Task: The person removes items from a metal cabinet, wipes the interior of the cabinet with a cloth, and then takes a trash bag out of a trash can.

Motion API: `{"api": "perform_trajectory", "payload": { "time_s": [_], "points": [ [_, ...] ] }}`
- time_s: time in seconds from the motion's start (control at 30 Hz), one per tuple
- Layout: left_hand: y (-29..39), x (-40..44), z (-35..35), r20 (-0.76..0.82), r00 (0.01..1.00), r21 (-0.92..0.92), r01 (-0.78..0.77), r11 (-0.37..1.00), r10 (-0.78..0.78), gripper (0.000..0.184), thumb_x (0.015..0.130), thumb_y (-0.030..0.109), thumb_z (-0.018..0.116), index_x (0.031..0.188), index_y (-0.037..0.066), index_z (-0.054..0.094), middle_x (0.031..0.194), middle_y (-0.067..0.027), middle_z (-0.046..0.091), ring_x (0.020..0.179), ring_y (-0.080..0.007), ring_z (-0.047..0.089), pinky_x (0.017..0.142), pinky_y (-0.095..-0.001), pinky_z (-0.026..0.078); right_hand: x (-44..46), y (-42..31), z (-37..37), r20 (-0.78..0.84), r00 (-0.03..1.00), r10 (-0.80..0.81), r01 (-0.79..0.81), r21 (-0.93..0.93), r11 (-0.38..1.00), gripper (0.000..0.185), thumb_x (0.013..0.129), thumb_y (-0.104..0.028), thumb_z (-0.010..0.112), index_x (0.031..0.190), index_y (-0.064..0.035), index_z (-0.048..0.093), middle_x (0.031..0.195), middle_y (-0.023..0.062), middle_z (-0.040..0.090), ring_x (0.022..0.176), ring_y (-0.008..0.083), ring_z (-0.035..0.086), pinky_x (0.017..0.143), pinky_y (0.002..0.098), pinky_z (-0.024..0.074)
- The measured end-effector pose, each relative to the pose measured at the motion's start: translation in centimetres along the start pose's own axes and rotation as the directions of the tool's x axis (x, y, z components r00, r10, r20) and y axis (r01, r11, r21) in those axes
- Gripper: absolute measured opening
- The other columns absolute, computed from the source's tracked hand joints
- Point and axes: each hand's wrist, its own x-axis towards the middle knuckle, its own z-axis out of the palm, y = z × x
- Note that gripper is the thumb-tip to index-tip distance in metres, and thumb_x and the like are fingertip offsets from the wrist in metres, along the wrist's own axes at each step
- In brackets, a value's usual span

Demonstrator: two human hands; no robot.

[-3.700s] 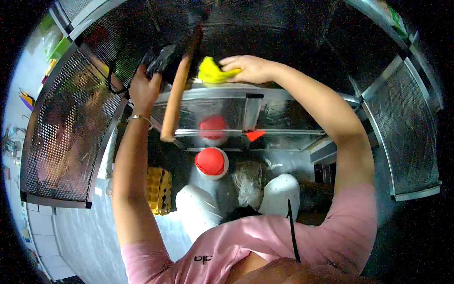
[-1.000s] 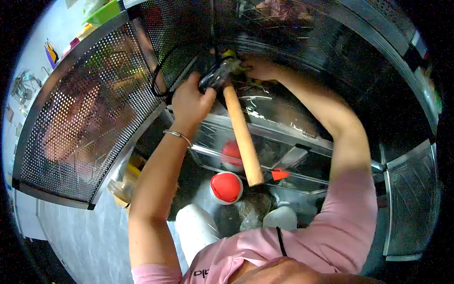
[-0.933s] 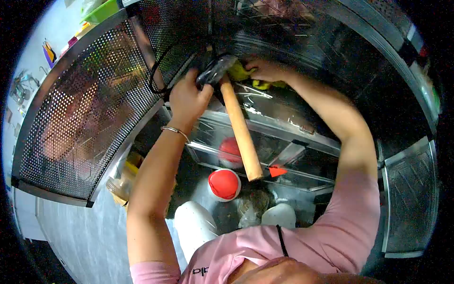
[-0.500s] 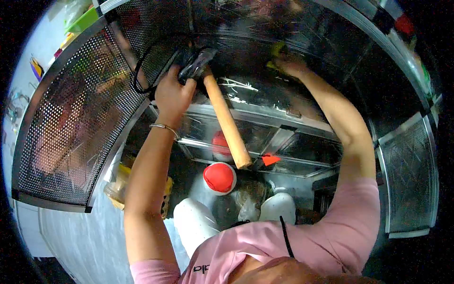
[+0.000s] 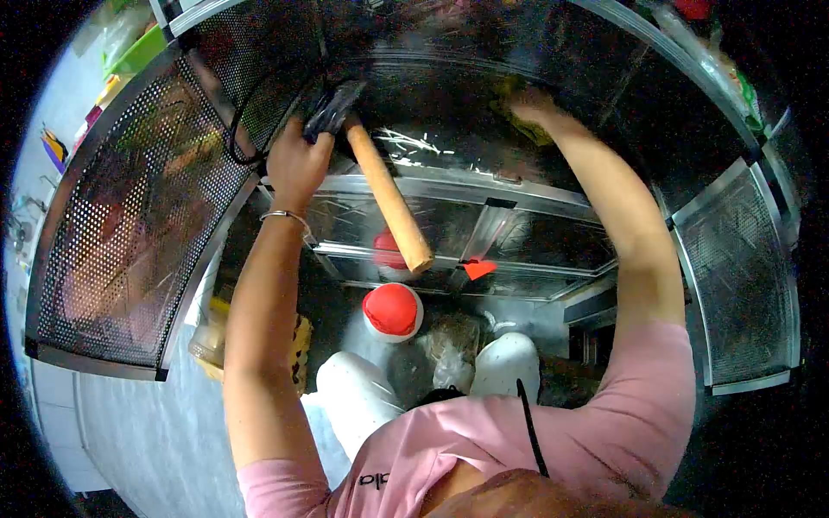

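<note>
My left hand (image 5: 298, 168) is closed around a dark bundle in clear plastic (image 5: 335, 110), at the left inside the cabinet. Right beside the bundle, a smooth wooden rod (image 5: 389, 197) slants out over the cabinet's front edge; whether my fingers also touch it is hidden. Deep inside on the right, my right hand (image 5: 534, 108) presses a yellow-green cloth (image 5: 528, 129) against the dark shelf surface (image 5: 471, 142). Thin white slivers (image 5: 406, 138) lie scattered between both hands. A black cable (image 5: 235, 129) loops left of my left hand.
Perforated metal doors stand swung out at the left (image 5: 112, 233) and right (image 5: 743, 276). Below the shelf are glass-like front panels (image 5: 535, 237) with a small red-orange piece (image 5: 477, 269). A red-topped white container (image 5: 391, 311) and a plastic bag (image 5: 453, 350) sit near my knees.
My right hand and the cloth have shifted slightly, the cloth now spreading lower under the hand. The view has tilted a little, so the rod and left hand appear further up and left.
</note>
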Motion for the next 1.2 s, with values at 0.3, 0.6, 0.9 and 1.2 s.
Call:
{"api": "perform_trajectory", "payload": {
  "time_s": [0.3, 0.6, 0.9, 1.2],
  "points": [
    [-0.3, 0.1, 0.1, 0.047, 0.999, 0.08, -0.01, 0.997, 0.006, 0.051, 0.064, 0.035, 0.051, 0.102, 0.002, 0.053, 0.078, -0.0219, 0.058, 0.076, -0.037, 0.056, 0.068, -0.0433, 0.044, 1.0, -10.0, 3.0, 0.422, 0.891, 0.17, -0.198, 0.021, 0.98, 0.073, 0.073, -0.054, 0.045, 0.124, -0.0017, 0.037, 0.125, 0.0224, 0.038, 0.114, 0.0343, 0.038, 0.095, 0.0355, 0.0307],
    [0.9, -0.2, -0.5, -0.017, 0.999, 0.007, 0.044, 0.999, -0.044, 0.045, 0.064, 0.034, 0.052, 0.099, 0.005, 0.055, 0.08, -0.0207, 0.059, 0.075, -0.0368, 0.056, 0.068, -0.0425, 0.044, -11.3, -23.0, -2.8, 0.272, 0.717, -0.642, 0.643, 0.096, 0.76, 0.062, 0.057, -0.004, 0.065, 0.114, -0.0193, 0.048, 0.108, 0.0105, 0.043, 0.099, 0.0289, 0.044, 0.087, 0.0353, 0.0381],
    [0.4, 0.1, -0.6, 0.003, 0.998, 0.075, 0.062, 0.995, -0.062, 0.047, 0.065, 0.034, 0.053, 0.103, 0.006, 0.053, 0.08, -0.0212, 0.059, 0.076, -0.037, 0.056, 0.069, -0.0434, 0.044, -9.6, -15.7, -4.4, -0.352, 0.936, 0.03, 0.246, 0.708, 0.662, 0.025, 0.076, -0.011, 0.058, 0.099, 0.0002, 0.055, 0.097, 0.0098, 0.057, 0.093, 0.0185, 0.055, 0.08, 0.0314, 0.0459],
    [0.5, -0.1, -0.6, -0.041, 0.999, -0.068, 0.024, 0.997, -0.027, 0.044, 0.065, 0.032, 0.053, 0.098, 0.004, 0.053, 0.08, -0.0213, 0.058, 0.076, -0.0373, 0.055, 0.069, -0.0433, 0.043, -1.9, 9.7, -4.3, -0.15, 0.639, 0.754, 0.163, 0.985, 0.057, 0.018, 0.085, -0.015, 0.048, 0.096, -0.0018, 0.052, 0.091, 0.0099, 0.056, 0.081, 0.0172, 0.057, 0.068, 0.0256, 0.0531]
  ]
}}
